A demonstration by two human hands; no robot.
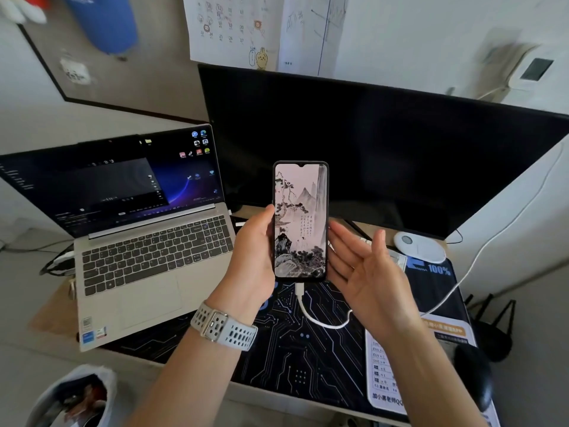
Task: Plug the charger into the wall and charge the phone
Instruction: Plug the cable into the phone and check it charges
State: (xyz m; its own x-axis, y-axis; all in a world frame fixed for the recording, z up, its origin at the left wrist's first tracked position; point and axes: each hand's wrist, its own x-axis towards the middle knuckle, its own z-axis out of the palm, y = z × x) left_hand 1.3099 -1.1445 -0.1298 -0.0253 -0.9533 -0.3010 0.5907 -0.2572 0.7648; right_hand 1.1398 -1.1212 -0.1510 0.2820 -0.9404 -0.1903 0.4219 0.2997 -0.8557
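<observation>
A wide black monitor (385, 149) fills the view from twelve to two o'clock, an open silver laptop (147, 241) sits at nine o'clock, and a black circuit-patterned desk mat (308, 349) covers the tabletop (49, 315) under my arms. At the centre I hold the black-framed phone (300, 221) upright, its screen lit with an ink landscape, my left hand (252, 257) with fingers (268, 212) clasped round its left edge. My right hand (366, 275) hangs just beside it at three o'clock, palm up and fingers spread, holding nothing, while the thin white charging cable (311, 312) runs from the phone's bottom end toward four o'clock.
</observation>
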